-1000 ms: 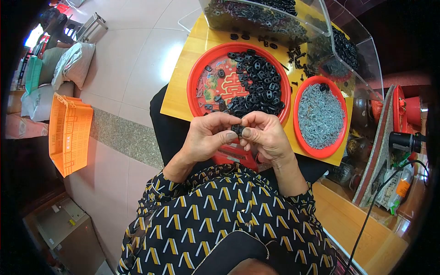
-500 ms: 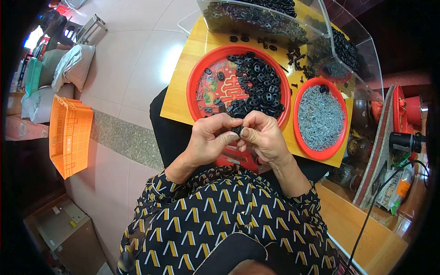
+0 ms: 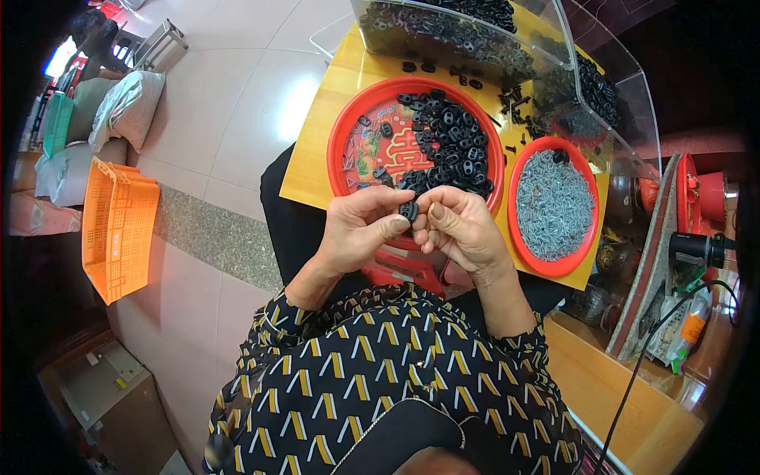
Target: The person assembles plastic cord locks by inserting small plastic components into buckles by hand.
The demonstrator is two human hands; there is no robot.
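Between the thumb and index finger of my left hand (image 3: 362, 226) is a small black two-hole cord lock (image 3: 408, 210), held above the near rim of a round red tray (image 3: 338, 142). My right hand (image 3: 463, 229) is close against the piece's right side with its fingers curled. Its thumb tip sits slightly apart from the cord lock, and whatever those fingers may pinch is hidden. Many similar black cord-lock parts (image 3: 455, 142) are heaped in the tray, mostly on its right side.
To the right, a smaller red tray (image 3: 518, 170) holds a pile of small metal springs (image 3: 554, 206). Clear plastic bins (image 3: 467, 47) of black parts stand at the table's back. Loose black pieces (image 3: 514, 103) lie before them. An orange crate (image 3: 119, 229) is on the floor at left.
The right thumb has come away from the cord lock, leaving more of it showing in the left fingers. Both hands stay close together.
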